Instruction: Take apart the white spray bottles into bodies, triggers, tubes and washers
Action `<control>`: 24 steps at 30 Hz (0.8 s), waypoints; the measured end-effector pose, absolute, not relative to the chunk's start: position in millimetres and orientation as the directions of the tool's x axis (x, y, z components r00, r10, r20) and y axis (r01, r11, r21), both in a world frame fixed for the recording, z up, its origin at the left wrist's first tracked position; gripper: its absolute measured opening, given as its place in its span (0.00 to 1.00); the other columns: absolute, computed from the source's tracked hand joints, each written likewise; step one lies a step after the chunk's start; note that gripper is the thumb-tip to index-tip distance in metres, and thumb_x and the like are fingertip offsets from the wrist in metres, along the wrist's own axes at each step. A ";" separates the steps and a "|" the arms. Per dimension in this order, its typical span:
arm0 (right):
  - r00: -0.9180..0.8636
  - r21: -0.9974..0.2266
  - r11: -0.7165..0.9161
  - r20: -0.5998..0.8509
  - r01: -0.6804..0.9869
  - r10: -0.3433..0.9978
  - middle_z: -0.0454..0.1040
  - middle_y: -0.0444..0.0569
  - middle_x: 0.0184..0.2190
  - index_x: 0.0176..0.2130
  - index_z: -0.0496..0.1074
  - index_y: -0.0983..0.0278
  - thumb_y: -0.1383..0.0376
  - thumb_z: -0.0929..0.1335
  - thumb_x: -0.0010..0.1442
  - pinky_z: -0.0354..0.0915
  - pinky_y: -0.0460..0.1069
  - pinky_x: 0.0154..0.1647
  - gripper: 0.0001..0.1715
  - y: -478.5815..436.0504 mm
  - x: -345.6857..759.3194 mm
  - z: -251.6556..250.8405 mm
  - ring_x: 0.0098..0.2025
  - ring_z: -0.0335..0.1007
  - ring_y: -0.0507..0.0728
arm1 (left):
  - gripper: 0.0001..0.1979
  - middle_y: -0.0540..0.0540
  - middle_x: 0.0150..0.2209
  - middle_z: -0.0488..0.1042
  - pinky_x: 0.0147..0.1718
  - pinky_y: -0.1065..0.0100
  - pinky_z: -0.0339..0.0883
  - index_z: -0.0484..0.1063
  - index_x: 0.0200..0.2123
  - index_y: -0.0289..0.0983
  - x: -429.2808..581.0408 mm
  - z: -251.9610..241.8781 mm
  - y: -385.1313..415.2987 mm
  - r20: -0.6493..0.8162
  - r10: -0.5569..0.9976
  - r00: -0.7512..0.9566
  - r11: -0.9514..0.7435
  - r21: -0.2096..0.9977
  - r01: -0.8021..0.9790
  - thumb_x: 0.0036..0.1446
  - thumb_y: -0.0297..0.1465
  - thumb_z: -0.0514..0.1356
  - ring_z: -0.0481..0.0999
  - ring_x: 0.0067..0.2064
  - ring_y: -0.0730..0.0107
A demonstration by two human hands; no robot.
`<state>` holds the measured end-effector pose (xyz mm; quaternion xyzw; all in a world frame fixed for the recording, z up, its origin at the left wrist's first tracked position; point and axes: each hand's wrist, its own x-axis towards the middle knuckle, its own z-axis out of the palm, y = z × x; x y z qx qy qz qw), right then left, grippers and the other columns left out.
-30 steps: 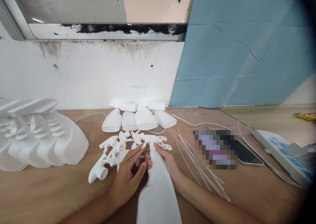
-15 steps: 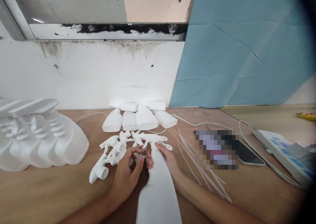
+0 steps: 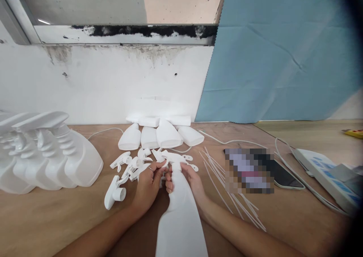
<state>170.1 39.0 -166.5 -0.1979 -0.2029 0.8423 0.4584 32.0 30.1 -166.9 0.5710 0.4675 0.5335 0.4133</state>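
Note:
A white spray bottle points away from me, its broad base toward my body. My right hand is closed around its neck. On the neck sits a white trigger sprayer head, and its curved trigger hangs to the left. The thumb and fingers of my left hand pinch that trigger; the exact contact is partly hidden. Several loose sprayer heads lie left of and behind my left hand. One of them, a sprayer head with a round collar, lies nearest to my left forearm.
Several white bottles lie by the wall. Sprayer-topped bottles stand in a row at the left. To the right are thin white tubes, a partly blurred phone, a white device and a cable.
My left fingers have come together on the trigger. The loose sprayer heads beside my left hand have shifted and turned slightly. My right hand stays on the bottle's neck.

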 end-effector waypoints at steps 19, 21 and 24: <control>-0.556 -0.540 -0.544 -0.159 -0.643 0.816 0.70 0.48 0.19 0.32 0.71 0.67 0.49 0.61 0.58 0.58 0.46 0.22 0.23 38.8 173.1 -169.6 0.20 0.64 0.54 | 0.11 0.48 0.28 0.74 0.28 0.69 0.68 0.70 0.39 0.36 30.8 -164.5 28.9 0.192 0.978 0.086 -0.197 0.979 0.047 0.62 0.38 0.53 0.73 0.25 0.72; -0.570 -0.548 -0.566 -0.185 -0.616 0.800 0.69 0.49 0.17 0.30 0.71 0.67 0.50 0.60 0.58 0.58 0.46 0.21 0.24 39.5 173.3 -168.2 0.20 0.64 0.54 | 0.12 0.48 0.27 0.73 0.27 0.70 0.68 0.69 0.39 0.36 31.6 -164.6 28.5 0.177 0.979 0.101 -0.180 0.984 0.019 0.62 0.38 0.53 0.73 0.25 0.72; -0.594 -0.566 -0.614 -0.252 -0.550 0.764 0.69 0.50 0.16 0.27 0.70 0.69 0.50 0.60 0.59 0.57 0.45 0.21 0.27 39.1 173.2 -163.6 0.20 0.64 0.54 | 0.12 0.49 0.27 0.73 0.26 0.70 0.68 0.68 0.39 0.36 32.8 -165.5 28.7 0.170 0.980 0.103 -0.169 0.985 -0.018 0.61 0.39 0.53 0.73 0.24 0.73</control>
